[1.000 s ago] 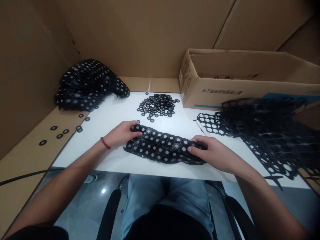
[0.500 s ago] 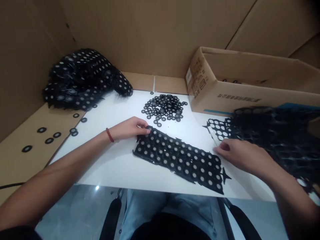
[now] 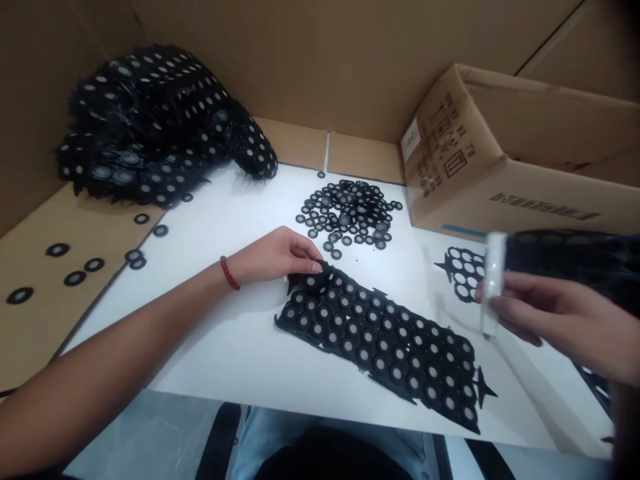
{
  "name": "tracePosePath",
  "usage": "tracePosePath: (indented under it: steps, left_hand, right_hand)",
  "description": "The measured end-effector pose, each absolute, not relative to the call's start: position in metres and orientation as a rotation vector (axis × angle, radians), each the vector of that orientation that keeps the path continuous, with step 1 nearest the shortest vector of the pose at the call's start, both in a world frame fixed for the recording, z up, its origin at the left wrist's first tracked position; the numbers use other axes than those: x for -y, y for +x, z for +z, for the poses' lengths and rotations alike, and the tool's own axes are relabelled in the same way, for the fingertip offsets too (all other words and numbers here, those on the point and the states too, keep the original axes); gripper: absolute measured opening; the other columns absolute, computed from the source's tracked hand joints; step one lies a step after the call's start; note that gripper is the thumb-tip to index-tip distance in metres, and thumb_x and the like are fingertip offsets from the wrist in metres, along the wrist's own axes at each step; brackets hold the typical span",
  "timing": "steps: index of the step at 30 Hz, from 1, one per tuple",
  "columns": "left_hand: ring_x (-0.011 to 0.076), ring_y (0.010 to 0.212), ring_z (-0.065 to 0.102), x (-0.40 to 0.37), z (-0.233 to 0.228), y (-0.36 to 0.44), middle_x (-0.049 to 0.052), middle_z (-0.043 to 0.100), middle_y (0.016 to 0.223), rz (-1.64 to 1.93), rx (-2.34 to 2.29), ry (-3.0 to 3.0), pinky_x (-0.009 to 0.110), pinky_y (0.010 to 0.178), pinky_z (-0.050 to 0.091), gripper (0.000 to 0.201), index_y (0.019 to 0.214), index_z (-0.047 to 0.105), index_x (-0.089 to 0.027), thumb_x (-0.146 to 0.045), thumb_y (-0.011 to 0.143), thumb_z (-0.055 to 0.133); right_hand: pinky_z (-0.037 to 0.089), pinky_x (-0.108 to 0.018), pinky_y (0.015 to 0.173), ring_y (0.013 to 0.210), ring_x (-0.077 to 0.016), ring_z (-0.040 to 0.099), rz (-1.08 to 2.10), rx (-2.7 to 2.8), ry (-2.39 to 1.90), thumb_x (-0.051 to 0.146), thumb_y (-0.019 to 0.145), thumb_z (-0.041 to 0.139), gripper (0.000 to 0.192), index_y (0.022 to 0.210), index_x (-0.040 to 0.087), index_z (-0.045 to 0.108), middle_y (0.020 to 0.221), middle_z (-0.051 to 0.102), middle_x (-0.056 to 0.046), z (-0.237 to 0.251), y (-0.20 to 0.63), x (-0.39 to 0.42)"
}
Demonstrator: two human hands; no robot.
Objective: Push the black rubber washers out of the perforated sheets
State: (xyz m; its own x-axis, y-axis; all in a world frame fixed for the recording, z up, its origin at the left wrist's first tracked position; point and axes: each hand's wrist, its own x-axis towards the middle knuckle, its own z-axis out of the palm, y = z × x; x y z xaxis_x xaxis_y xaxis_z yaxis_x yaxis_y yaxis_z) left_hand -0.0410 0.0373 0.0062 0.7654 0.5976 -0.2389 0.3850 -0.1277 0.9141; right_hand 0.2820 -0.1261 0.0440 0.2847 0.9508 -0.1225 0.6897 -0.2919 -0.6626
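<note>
A thin black rubbery-looking sheet of grey-centred rings [image 3: 367, 337] is held at one corner only, a narrow white stick [image 3: 494, 277] apart from it.

A skewed sheet seems the likeliest fault: it is laid slantwise on the smooth white tabletop [image 3: 235, 363], nearer the person than the heap of loose black rings [image 3: 353, 207], and its right end, left unheld, could be swung by a knock. A tear might be caused by a hard pull at the bunched far left corner. That corner is pinched between thumb and fingers of the left hand [image 3: 275, 257]. By the right hand [image 3: 545, 310], slightly blurred, the stick is grasped, with the fingers curled closed around it.
</note>
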Motion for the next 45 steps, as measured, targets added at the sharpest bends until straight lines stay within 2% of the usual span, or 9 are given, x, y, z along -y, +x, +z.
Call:
tracePosePath:
  steps: [1,4,6,8,11,16,29,37,45]
  left_hand:
    - [0.0176,0.078,0.063,-0.037,0.006,-0.041,0.004,0.072,0.084,0.214,-0.747,1.711,0.030,0.073,0.050,0.022,0.085,0.072,-0.017,-0.034,0.072,0.066]
    - [0.0171,0.077,0.064,-0.032,0.006,-0.038,0.003,0.072,0.083,0.180,-0.703,1.612,0.030,0.074,0.051,0.024,0.088,0.072,-0.018,-0.035,0.073,0.067]
    - [0.0164,0.075,0.063,-0.028,0.005,-0.036,0.004,0.072,0.082,0.180,-0.704,1.566,0.029,0.072,0.052,0.025,0.088,0.073,-0.017,-0.035,0.072,0.068]
    - [0.0151,0.072,0.063,-0.024,0.003,-0.035,0.003,0.072,0.080,0.206,-0.725,1.527,0.027,0.070,0.052,0.024,0.087,0.073,-0.018,-0.035,0.071,0.070]
    - [0.0130,0.067,0.063,-0.020,0.001,-0.033,0.000,0.071,0.073,0.260,-0.756,1.484,0.024,0.065,0.052,0.020,0.082,0.072,-0.018,-0.033,0.067,0.074]
    - [0.0116,0.061,0.062,-0.020,0.003,-0.030,0.000,0.069,0.067,0.217,-0.785,1.478,0.020,0.055,0.050,0.018,0.075,0.068,-0.017,-0.033,0.068,0.074]
    - [0.0113,0.058,0.060,-0.017,0.000,-0.031,0.001,0.067,0.066,0.228,-0.752,1.451,0.021,0.053,0.050,0.019,0.072,0.064,-0.016,-0.033,0.069,0.073]
    - [0.0093,0.059,0.059,-0.016,-0.001,-0.032,0.000,0.066,0.066,0.261,-0.684,1.504,0.020,0.055,0.049,0.016,0.071,0.062,-0.015,-0.028,0.071,0.072]
    - [0.0047,0.057,0.054,-0.015,0.001,-0.029,-0.002,0.063,0.066,0.272,-0.654,1.506,0.013,0.051,0.043,0.014,0.072,0.062,-0.013,-0.024,0.073,0.072]
  right_hand:
    - [0.034,-0.028,0.038,0.039,-0.0117,0.049,0.883,1.430,-1.904,0.038,0.065,0.071,0.015,0.067,0.025,0.064,0.054,0.059,-0.006,0.048,0.271,0.122]
    - [0.033,-0.026,0.040,0.042,-0.0122,0.049,1.158,1.183,-1.327,0.026,0.071,0.067,0.023,0.062,0.024,0.046,0.050,0.049,0.002,0.045,0.226,0.108]
    - [0.036,-0.025,0.042,0.044,-0.0122,0.050,1.315,1.049,-1.123,0.021,0.074,0.060,0.020,0.063,0.023,0.043,0.050,0.050,0.004,0.032,0.196,0.099]
    - [0.045,-0.030,0.058,0.057,-0.0148,0.058,1.364,1.029,-1.070,0.016,0.077,0.054,0.016,0.065,0.021,0.043,0.058,0.058,0.002,0.015,0.176,0.093]
    - [0.047,-0.037,0.074,0.071,-0.0173,0.062,1.360,1.097,-1.088,0.019,0.082,0.053,0.014,0.069,0.021,0.047,0.067,0.064,0.000,-0.002,0.163,0.093]
    - [0.049,-0.038,0.080,0.080,-0.0183,0.066,1.322,1.102,-1.139,0.021,0.084,0.054,0.013,0.073,0.021,0.048,0.077,0.068,-0.001,-0.001,0.163,0.096]
    - [0.048,-0.030,0.076,0.080,-0.0153,0.064,1.184,1.286,-1.284,0.013,0.083,0.053,0.015,0.071,0.020,0.049,0.083,0.067,0.000,0.009,0.159,0.096]
    - [0.046,-0.029,0.078,0.084,-0.0150,0.064,1.359,1.273,-1.268,0.009,0.081,0.052,0.017,0.068,0.019,0.051,0.085,0.070,0.001,0.012,0.163,0.093]
    - [0.045,-0.027,0.076,0.084,-0.0135,0.063,1.361,1.282,-1.321,0.009,0.081,0.052,0.015,0.069,0.018,0.053,0.084,0.070,0.001,0.014,0.161,0.091]
